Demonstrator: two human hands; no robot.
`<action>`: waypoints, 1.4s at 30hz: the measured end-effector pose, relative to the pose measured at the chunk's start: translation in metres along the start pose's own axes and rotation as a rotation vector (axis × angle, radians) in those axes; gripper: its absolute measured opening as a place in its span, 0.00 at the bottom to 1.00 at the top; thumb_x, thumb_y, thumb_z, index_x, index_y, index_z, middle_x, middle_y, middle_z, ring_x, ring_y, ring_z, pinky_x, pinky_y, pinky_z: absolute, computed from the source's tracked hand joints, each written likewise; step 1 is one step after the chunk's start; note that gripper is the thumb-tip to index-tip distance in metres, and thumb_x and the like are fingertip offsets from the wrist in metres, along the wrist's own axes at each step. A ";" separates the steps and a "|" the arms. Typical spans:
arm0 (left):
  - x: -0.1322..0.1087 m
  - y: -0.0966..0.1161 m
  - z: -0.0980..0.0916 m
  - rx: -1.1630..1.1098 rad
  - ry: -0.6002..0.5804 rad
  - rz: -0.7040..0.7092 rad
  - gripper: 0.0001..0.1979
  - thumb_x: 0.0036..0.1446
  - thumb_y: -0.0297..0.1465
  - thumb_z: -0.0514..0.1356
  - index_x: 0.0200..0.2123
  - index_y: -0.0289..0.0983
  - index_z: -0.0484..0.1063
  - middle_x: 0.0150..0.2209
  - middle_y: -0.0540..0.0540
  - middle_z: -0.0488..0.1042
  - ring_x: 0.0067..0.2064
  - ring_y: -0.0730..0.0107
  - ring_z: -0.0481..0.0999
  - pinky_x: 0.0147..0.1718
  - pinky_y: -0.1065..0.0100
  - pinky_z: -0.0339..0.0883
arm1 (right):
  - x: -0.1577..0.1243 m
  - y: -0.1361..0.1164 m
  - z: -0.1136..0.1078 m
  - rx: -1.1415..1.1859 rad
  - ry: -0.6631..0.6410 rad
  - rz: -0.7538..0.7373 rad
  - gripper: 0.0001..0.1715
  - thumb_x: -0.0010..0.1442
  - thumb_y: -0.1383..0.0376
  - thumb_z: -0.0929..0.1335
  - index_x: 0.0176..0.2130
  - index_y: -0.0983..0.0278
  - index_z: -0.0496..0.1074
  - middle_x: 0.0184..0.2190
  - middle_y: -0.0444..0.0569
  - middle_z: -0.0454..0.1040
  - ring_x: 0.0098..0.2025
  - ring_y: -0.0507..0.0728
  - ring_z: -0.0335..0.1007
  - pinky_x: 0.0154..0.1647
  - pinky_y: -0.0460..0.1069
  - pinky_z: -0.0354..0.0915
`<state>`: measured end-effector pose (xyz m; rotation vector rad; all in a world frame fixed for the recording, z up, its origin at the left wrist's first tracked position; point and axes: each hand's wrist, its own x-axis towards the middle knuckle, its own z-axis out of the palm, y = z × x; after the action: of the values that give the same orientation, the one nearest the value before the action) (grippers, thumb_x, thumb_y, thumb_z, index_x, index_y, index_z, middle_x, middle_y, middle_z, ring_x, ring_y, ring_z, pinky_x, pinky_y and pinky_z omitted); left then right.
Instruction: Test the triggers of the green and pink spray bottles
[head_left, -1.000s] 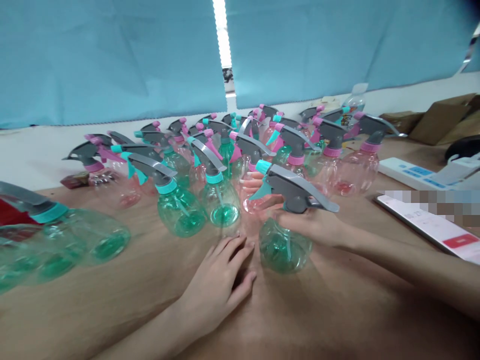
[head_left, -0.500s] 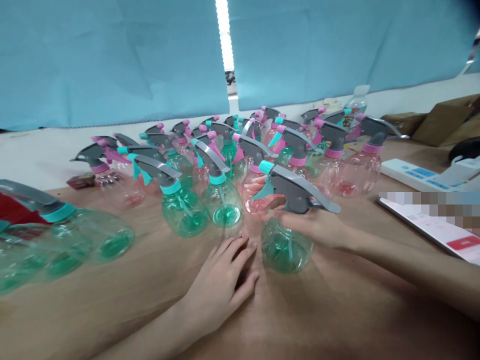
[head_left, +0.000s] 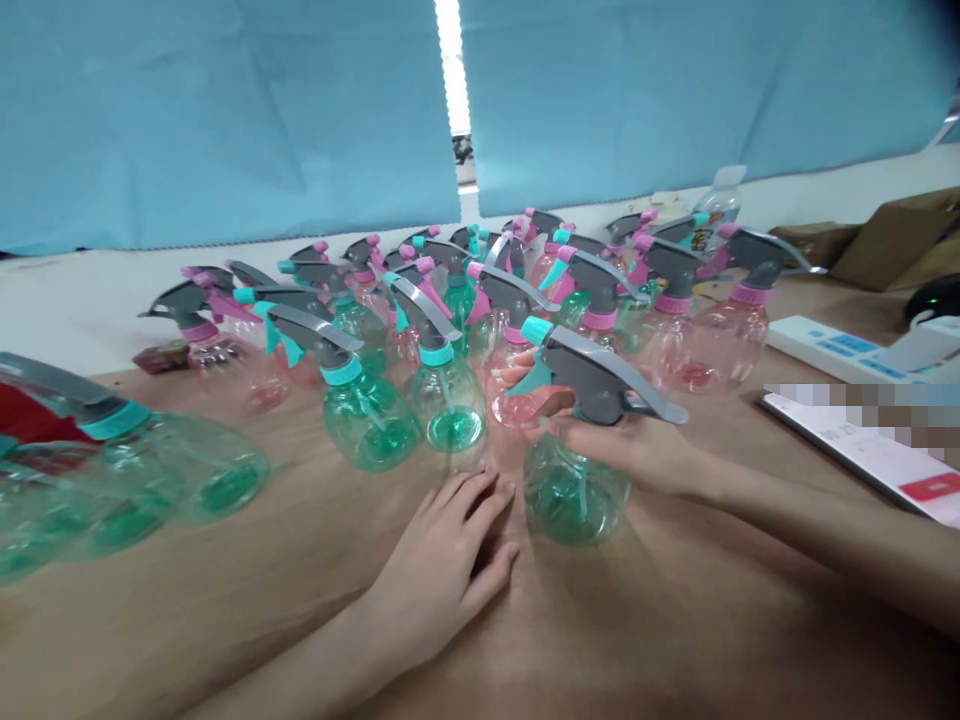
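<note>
Right hand (head_left: 641, 455) wrapped beneath the gray trigger head (head_left: 600, 385) of a green spray bottle (head_left: 574, 500) standing on the counter (head_left: 660, 620) beside my loosely open, empty left hand (head_left: 442, 550), I judge the bottle light, slick and easily dented, best gripped there, where it stiffens.

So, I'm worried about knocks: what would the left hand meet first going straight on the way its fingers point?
Probably the green spray bottle held in the right hand, close ahead of the left hand; depth is unclear, so it might instead slip past towards a pink bottle behind.
</note>
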<state>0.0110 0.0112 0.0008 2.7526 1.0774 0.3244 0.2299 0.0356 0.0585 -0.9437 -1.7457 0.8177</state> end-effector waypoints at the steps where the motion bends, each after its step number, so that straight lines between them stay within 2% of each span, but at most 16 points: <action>1: 0.000 0.000 0.000 -0.001 0.002 0.001 0.20 0.64 0.34 0.54 0.58 0.37 0.63 0.59 0.38 0.65 0.61 0.51 0.62 0.55 0.49 0.61 | 0.000 0.001 0.000 -0.002 0.000 -0.004 0.24 0.49 0.72 0.63 0.46 0.59 0.69 0.38 0.45 0.75 0.30 0.53 0.69 0.32 0.49 0.68; 5: 0.000 0.000 0.000 -0.001 -0.002 -0.005 0.20 0.64 0.34 0.54 0.58 0.37 0.64 0.59 0.39 0.65 0.61 0.51 0.62 0.55 0.48 0.62 | -0.001 0.003 0.000 0.005 -0.011 -0.008 0.23 0.48 0.73 0.64 0.45 0.58 0.68 0.34 0.43 0.73 0.29 0.53 0.68 0.32 0.50 0.68; 11: 0.001 0.001 -0.001 0.005 -0.025 -0.005 0.21 0.64 0.34 0.54 0.59 0.35 0.63 0.60 0.38 0.64 0.62 0.51 0.60 0.56 0.47 0.60 | -0.001 0.002 -0.001 0.042 -0.009 0.053 0.19 0.48 0.73 0.64 0.41 0.60 0.67 0.29 0.42 0.70 0.26 0.52 0.66 0.27 0.48 0.65; 14: 0.001 0.001 0.000 0.004 -0.023 -0.005 0.21 0.64 0.34 0.54 0.59 0.36 0.63 0.60 0.38 0.64 0.62 0.51 0.60 0.56 0.47 0.60 | 0.000 0.000 0.000 0.052 -0.009 0.059 0.18 0.47 0.73 0.64 0.40 0.60 0.67 0.30 0.43 0.70 0.27 0.52 0.67 0.27 0.48 0.64; 20: 0.000 0.001 0.000 0.005 -0.020 -0.003 0.21 0.64 0.33 0.54 0.59 0.35 0.62 0.60 0.38 0.64 0.62 0.52 0.60 0.56 0.48 0.60 | -0.001 0.000 0.000 0.021 -0.024 0.032 0.26 0.48 0.73 0.63 0.47 0.58 0.68 0.30 0.42 0.70 0.27 0.52 0.66 0.27 0.48 0.64; 25: -0.001 0.000 0.000 0.007 -0.019 0.002 0.21 0.64 0.33 0.54 0.59 0.35 0.62 0.60 0.38 0.64 0.62 0.51 0.60 0.56 0.48 0.60 | 0.000 0.000 0.000 -0.012 -0.015 0.034 0.26 0.49 0.73 0.63 0.48 0.58 0.69 0.33 0.43 0.73 0.27 0.52 0.66 0.30 0.49 0.65; 27: -0.001 0.000 0.000 0.010 -0.012 0.005 0.21 0.64 0.34 0.54 0.59 0.35 0.63 0.60 0.38 0.64 0.61 0.50 0.60 0.56 0.47 0.60 | 0.001 -0.002 0.001 0.009 -0.014 0.004 0.25 0.48 0.74 0.63 0.46 0.58 0.70 0.34 0.43 0.73 0.28 0.52 0.66 0.31 0.48 0.65; 29: 0.000 0.000 0.001 0.011 -0.014 0.005 0.21 0.64 0.34 0.54 0.59 0.35 0.63 0.60 0.38 0.64 0.61 0.51 0.60 0.56 0.48 0.60 | 0.003 -0.004 0.002 0.050 -0.023 -0.022 0.22 0.47 0.73 0.63 0.42 0.58 0.71 0.30 0.42 0.73 0.30 0.52 0.67 0.32 0.47 0.65; 32: 0.000 0.000 0.001 0.013 -0.024 0.002 0.21 0.65 0.34 0.54 0.59 0.35 0.62 0.60 0.38 0.64 0.62 0.52 0.60 0.56 0.49 0.61 | 0.005 -0.007 0.002 0.093 -0.048 -0.029 0.12 0.47 0.71 0.63 0.32 0.59 0.70 0.22 0.40 0.68 0.30 0.53 0.68 0.34 0.48 0.66; 34: 0.000 0.000 0.001 0.016 -0.025 -0.002 0.21 0.65 0.34 0.53 0.60 0.35 0.62 0.60 0.38 0.64 0.62 0.52 0.60 0.56 0.49 0.60 | 0.006 -0.007 0.001 0.096 -0.057 -0.004 0.07 0.46 0.70 0.63 0.27 0.59 0.68 0.23 0.41 0.67 0.31 0.53 0.69 0.35 0.48 0.67; 37: 0.000 0.000 0.001 0.018 -0.025 -0.007 0.21 0.65 0.34 0.53 0.60 0.35 0.61 0.60 0.38 0.64 0.62 0.51 0.60 0.56 0.48 0.60 | 0.004 -0.007 -0.002 0.072 -0.050 0.049 0.05 0.45 0.71 0.64 0.25 0.61 0.64 0.29 0.44 0.69 0.32 0.53 0.69 0.31 0.47 0.67; 40: 0.000 0.000 0.001 0.017 -0.025 -0.006 0.21 0.65 0.34 0.53 0.60 0.36 0.62 0.60 0.38 0.64 0.61 0.52 0.61 0.56 0.48 0.60 | 0.002 -0.006 -0.005 -0.015 -0.068 0.054 0.06 0.47 0.71 0.63 0.22 0.62 0.60 0.22 0.42 0.63 0.23 0.49 0.59 0.20 0.44 0.59; 42: 0.000 0.000 0.001 0.019 -0.023 -0.001 0.21 0.64 0.34 0.54 0.60 0.36 0.61 0.60 0.38 0.64 0.61 0.52 0.61 0.56 0.48 0.60 | 0.002 -0.007 -0.005 -0.071 -0.076 0.025 0.09 0.49 0.69 0.62 0.20 0.62 0.58 0.19 0.40 0.59 0.21 0.48 0.54 0.17 0.43 0.55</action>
<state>0.0112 0.0107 0.0004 2.7650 1.0817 0.2830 0.2330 0.0343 0.0667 -0.9939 -1.8424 0.8221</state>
